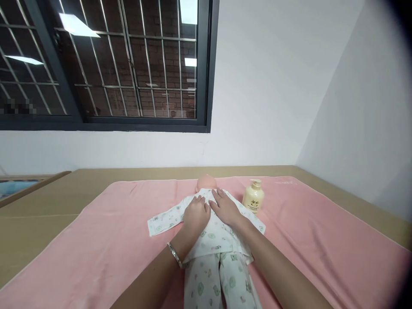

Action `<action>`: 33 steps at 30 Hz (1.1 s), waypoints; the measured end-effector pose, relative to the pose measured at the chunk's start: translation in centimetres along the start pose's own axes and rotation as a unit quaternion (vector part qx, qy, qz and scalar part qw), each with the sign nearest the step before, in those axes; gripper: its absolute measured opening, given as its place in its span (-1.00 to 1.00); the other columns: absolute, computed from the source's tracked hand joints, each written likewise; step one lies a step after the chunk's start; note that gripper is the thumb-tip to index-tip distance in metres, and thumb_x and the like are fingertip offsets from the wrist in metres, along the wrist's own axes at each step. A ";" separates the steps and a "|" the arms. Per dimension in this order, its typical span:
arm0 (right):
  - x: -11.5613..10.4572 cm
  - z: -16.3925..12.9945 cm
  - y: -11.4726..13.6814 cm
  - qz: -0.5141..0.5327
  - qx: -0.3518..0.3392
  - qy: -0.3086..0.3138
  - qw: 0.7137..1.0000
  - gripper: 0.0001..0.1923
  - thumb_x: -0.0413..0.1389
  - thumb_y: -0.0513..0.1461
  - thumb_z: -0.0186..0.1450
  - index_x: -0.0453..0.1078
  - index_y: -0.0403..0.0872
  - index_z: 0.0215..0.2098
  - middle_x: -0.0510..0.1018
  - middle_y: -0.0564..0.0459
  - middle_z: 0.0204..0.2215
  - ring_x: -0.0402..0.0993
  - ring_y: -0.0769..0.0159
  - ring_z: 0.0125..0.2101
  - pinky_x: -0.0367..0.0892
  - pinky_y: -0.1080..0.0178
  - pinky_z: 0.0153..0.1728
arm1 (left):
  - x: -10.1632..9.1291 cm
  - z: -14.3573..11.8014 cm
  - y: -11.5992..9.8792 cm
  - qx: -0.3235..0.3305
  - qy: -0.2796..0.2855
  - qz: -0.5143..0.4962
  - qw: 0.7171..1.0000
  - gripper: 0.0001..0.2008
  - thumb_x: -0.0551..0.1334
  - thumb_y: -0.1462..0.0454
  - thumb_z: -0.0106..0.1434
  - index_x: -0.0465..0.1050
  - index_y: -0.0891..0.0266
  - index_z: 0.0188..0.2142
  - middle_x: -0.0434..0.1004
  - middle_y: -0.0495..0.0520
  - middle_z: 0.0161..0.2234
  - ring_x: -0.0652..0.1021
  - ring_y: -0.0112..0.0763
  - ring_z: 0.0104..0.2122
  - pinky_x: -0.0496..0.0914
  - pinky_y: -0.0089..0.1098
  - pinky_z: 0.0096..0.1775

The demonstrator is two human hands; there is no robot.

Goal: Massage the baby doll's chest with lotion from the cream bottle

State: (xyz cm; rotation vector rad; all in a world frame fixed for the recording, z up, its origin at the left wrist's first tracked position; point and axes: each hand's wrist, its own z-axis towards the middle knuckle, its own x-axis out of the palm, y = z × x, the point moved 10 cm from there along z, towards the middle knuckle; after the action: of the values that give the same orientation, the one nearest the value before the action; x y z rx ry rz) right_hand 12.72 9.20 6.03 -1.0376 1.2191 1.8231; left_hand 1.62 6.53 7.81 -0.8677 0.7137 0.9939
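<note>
Doll (210,231), pale plastic, in white printed cotton pyjamas; supine mid pink terry towel (305,240). Left hand (196,214), right hand (225,208): flat, fingers spread, on chest, gripping nothing. Probably light; cloth soft, slips over rigid body; best held round torso. Cream pump bottle (253,196) just beside.

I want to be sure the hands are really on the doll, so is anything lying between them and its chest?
Only the doll's printed top. The left hand and the right hand both rest flat on the cloth over its chest. The lotion bottle stands apart on the pink towel, beside the doll.
</note>
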 end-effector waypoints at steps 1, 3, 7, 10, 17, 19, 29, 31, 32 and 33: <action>0.0 -0.1 0.1 -0.009 -0.002 -0.003 1.000 -0.37 -0.18 -0.03 0.43 0.01 -0.18 0.35 0.03 -0.19 0.34 -0.10 0.10 0.33 -0.07 0.11 0.25 | 0.2 0.0 0.2 -0.002 0.000 -0.008 1.000 -0.67 0.02 0.33 0.28 0.45 0.26 -0.04 0.55 0.21 -0.04 0.49 -0.15 0.03 0.36 -0.21 0.03; 0.1 -0.2 0.6 -0.030 -0.006 -0.010 0.999 -0.40 -0.18 -0.06 0.43 0.05 -0.19 0.34 0.12 -0.21 0.31 -0.03 0.09 0.31 -0.04 0.11 0.24 | 0.7 0.1 0.5 0.000 -0.001 -0.020 1.000 -0.62 0.00 0.33 0.29 0.41 0.32 0.04 0.48 0.24 0.06 0.41 -0.12 0.13 0.29 -0.17 0.12; -0.2 -0.7 1.8 -0.080 0.002 -0.035 0.996 -0.46 -0.18 -0.14 0.43 0.14 -0.25 0.28 0.26 -0.27 0.23 0.12 0.08 0.26 0.02 0.12 0.21 | 1.5 0.2 1.3 0.005 0.004 -0.030 1.000 -0.55 -0.03 0.30 0.31 0.32 0.40 0.14 0.37 0.28 0.17 0.29 -0.09 0.23 0.18 -0.12 0.21; -0.4 -1.1 2.5 -0.112 0.018 -0.047 0.992 -0.48 -0.19 -0.18 0.42 0.18 -0.30 0.25 0.32 -0.33 0.18 0.21 0.05 0.21 0.11 0.10 0.16 | 1.7 0.3 1.8 0.001 0.008 -0.041 0.999 -0.52 -0.02 0.30 0.30 0.29 0.41 0.17 0.31 0.27 0.21 0.24 -0.11 0.26 0.10 -0.14 0.26; -0.6 -2.0 3.8 -0.128 0.047 -0.041 0.990 -0.54 -0.17 -0.23 0.40 0.28 -0.30 0.16 0.40 -0.36 0.10 0.32 0.04 0.13 0.25 0.12 0.03 | 1.7 0.2 2.0 -0.015 0.016 -0.056 0.998 -0.47 -0.06 0.29 0.31 0.23 0.43 0.22 0.23 0.25 0.26 0.18 -0.10 0.29 0.06 -0.12 0.28; -0.6 -2.0 3.7 -0.122 0.051 -0.043 0.990 -0.54 -0.17 -0.23 0.40 0.29 -0.29 0.15 0.41 -0.36 0.09 0.33 0.03 0.11 0.26 0.11 0.00 | 1.8 0.2 2.0 -0.017 0.019 -0.056 0.998 -0.47 -0.06 0.29 0.30 0.23 0.44 0.22 0.24 0.25 0.26 0.19 -0.09 0.28 0.06 -0.11 0.28; -0.1 -0.5 0.8 -0.019 0.026 -0.051 0.998 -0.43 -0.18 -0.10 0.41 0.16 -0.25 0.28 0.25 -0.24 0.24 0.09 0.13 0.27 0.01 0.18 0.20 | 2.5 0.3 2.5 -0.031 0.022 -0.071 0.997 -0.45 -0.04 0.27 0.30 0.20 0.42 0.25 0.20 0.23 0.28 0.16 -0.12 0.30 0.03 -0.13 0.29; -0.2 -0.6 0.9 -0.021 0.027 -0.064 0.997 -0.43 -0.19 -0.11 0.42 0.15 -0.26 0.28 0.23 -0.25 0.25 0.08 0.11 0.27 -0.01 0.17 0.21 | 2.5 0.4 2.6 -0.030 0.015 -0.075 0.997 -0.46 -0.04 0.27 0.30 0.22 0.40 0.23 0.21 0.22 0.27 0.17 -0.13 0.29 0.04 -0.13 0.29; -0.2 -0.6 0.9 -0.022 0.027 -0.067 0.997 -0.43 -0.19 -0.11 0.42 0.15 -0.26 0.28 0.23 -0.25 0.25 0.08 0.10 0.27 -0.01 0.17 0.22 | 2.5 0.4 2.6 -0.029 0.011 -0.076 0.997 -0.47 -0.04 0.27 0.30 0.23 0.40 0.23 0.22 0.22 0.27 0.18 -0.13 0.29 0.04 -0.12 0.29; -0.1 -0.7 1.0 -0.023 0.027 -0.068 0.997 -0.43 -0.18 -0.12 0.42 0.15 -0.26 0.28 0.23 -0.25 0.25 0.09 0.10 0.27 -0.01 0.17 0.21 | 2.5 0.4 2.7 -0.028 0.008 -0.078 0.997 -0.47 -0.03 0.27 0.29 0.24 0.39 0.22 0.23 0.22 0.26 0.19 -0.13 0.29 0.05 -0.12 0.29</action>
State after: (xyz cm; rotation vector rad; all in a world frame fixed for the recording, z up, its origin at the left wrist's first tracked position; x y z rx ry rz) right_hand 12.05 8.25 6.36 -0.8894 1.1469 1.7854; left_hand 0.19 8.67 5.16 -0.9663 0.6249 0.8710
